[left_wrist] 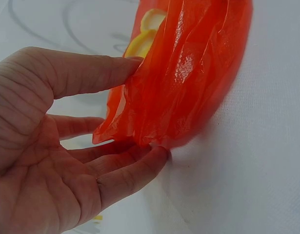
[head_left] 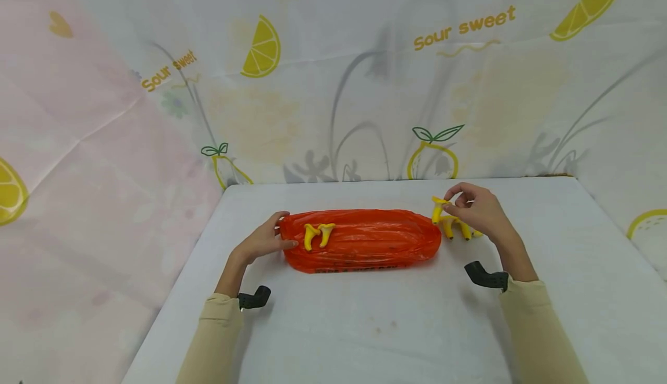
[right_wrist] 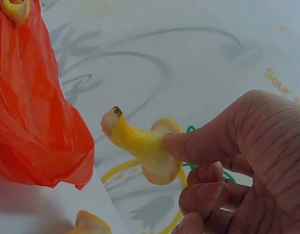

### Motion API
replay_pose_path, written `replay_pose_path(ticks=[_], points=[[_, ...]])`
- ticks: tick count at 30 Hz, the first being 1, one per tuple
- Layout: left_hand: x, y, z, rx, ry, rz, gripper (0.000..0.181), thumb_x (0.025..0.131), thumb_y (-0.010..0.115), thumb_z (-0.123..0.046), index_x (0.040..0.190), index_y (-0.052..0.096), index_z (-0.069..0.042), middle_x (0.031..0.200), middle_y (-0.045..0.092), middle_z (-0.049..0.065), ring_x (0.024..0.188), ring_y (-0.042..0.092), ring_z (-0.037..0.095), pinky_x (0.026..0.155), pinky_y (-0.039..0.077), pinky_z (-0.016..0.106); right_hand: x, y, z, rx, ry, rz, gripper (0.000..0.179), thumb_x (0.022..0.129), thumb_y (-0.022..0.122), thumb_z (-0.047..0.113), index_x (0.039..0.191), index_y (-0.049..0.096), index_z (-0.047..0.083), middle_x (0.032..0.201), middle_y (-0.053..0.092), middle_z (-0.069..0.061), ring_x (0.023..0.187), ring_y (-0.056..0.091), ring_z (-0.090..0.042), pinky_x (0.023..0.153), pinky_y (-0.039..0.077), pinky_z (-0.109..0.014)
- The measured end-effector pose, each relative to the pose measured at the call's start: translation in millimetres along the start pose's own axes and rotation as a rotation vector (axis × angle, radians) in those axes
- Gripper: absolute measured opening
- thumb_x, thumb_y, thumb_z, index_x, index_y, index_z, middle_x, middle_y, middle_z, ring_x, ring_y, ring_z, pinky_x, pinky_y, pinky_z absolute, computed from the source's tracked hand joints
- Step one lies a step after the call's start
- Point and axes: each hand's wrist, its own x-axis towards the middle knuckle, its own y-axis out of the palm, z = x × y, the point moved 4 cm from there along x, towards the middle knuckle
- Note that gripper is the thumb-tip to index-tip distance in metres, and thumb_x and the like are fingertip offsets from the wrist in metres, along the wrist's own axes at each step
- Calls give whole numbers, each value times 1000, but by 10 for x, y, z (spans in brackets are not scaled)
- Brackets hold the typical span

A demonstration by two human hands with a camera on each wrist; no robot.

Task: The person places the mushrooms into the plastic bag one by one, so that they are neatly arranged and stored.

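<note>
A red plastic bag lies lengthwise across the white table. My left hand grips its left end, thumb on top and fingers curled around the edge, as the left wrist view shows. Two yellow trumpet-shaped mushrooms rest side by side on the bag near that thumb. Beyond the bag's right end, my right hand pinches another yellow mushroom by its flared cap between thumb and fingers. Its dark-tipped stem points away from the fingers. Several more mushrooms lie on the table just below this hand, partly overlapped by it.
The white table extends in front of the bag toward the body. Behind it hangs a light cloth printed with lemons and lettering. Dark wrist mounts stick out inward from both sleeves.
</note>
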Motion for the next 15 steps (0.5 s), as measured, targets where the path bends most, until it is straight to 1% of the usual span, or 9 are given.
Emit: replay_pose_path(ticks=[4,11,15], points=[[0,-9,-5,0,-10,-4,82,85,75,-24,150,28,-5,145,42,22,132,41,43,100,44,56,29,68,42,-1,-8,14,24,90,68,16,107,61,2,77,49,-8,69,47,-25,52,41,-27],[-10,-15,-26,-9,-13,1,82,86,75,-24,150,27,-5,146,41,22,133,40,43,101,44,56,66,187,130,20,-29,35,22,89,69,13,106,61,2,73,48,-7,64,46,-24,48,40,-27],[-25,-16,-35,-13,-21,2,82,86,74,-23,150,26,-5,147,41,22,134,39,43,101,43,56,105,265,176,13,-42,51,20,89,70,13,105,62,3,73,48,-7,67,47,-24,51,41,-27]])
